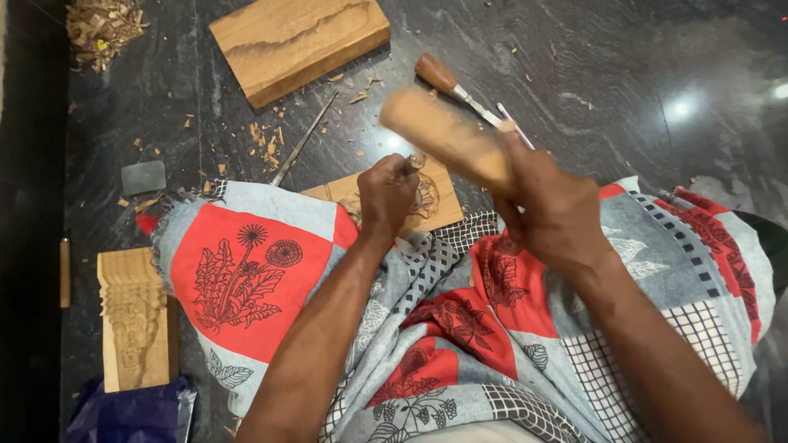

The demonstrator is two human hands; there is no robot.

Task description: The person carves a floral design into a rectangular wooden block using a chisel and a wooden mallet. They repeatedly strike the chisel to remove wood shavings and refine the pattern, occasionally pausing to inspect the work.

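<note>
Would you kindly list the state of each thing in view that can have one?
Left hand: closed around a chisel, tip on the carved panel.
Right hand: gripping a wooden mallet, raised and motion-blurred.
Carved panel: flat on the floor, partly carved.
Wood block: lying flat, unheld.
Red-handled chisel: lying on the floor.
Carved wood piece: lying at the left, untouched.

One head camera, looking straight down.
It sits above the person's lap, close over both forearms, facing the dark floor point(574, 49) ahead of the knees; no second view shares the scene.
</note>
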